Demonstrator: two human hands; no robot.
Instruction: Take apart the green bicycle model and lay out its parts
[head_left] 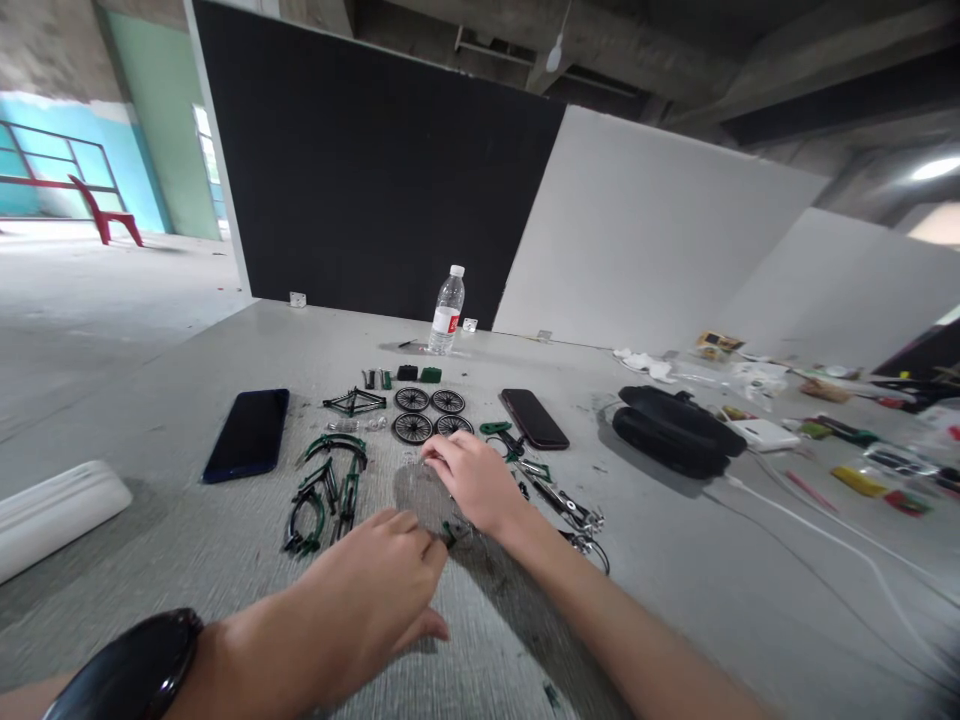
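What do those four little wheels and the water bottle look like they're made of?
Wheels: black, with thin spokes and dark tyres; perhaps metal or plastic rims with rubbery tyres, too small to tell. Bottle: clear and see-through, white cap, red label, so likely thin plastic.

**Legible text: none**

Water bottle: red label band with a white mark on it, too small to read. Blue phone and black phone: both screens dark, no characters visible. Miniature bicycle parts: any lettering is too small to make out. Coloured packets at the far right of the table: print blurred and illegible.
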